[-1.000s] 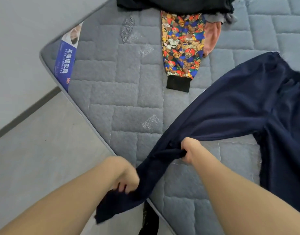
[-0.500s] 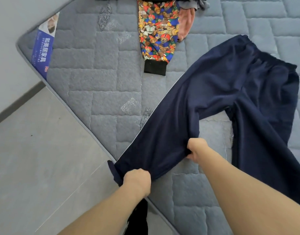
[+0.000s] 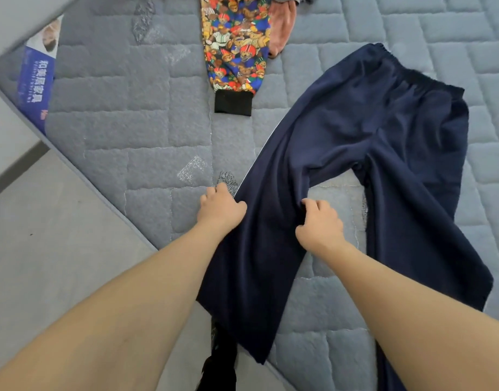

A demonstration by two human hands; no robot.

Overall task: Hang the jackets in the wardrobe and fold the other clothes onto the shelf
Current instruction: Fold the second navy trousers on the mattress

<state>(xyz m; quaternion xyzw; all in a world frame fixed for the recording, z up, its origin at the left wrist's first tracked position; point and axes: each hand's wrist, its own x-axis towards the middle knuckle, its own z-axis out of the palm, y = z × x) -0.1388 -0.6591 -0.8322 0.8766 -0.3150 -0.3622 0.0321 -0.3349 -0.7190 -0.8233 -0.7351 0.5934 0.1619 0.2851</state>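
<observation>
Navy trousers (image 3: 363,131), soft matte fabric, lie flat on the quilted grey mattress (image 3: 129,142), centre-right of frame. Left hand (image 3: 220,208) and right hand (image 3: 319,223) each pinch one leg's edges.

The patterned sleeve (image 3: 234,49) runs out past the top edge, so the garment it belongs to cannot be seen; the pink cloth (image 3: 280,25) beside it is cut off there too. The trousers (image 3: 363,153) lose their right leg at the bottom edge, and the right forearm covers part of it. The fingertips of the left hand (image 3: 220,207) and of the right hand (image 3: 320,221) curl into the fabric (how much they pinch cannot be told). A dark thing (image 3: 221,359) at the bottom edge is half hidden and unidentifiable; the small print on the mattress label (image 3: 35,80) is blurred.
</observation>
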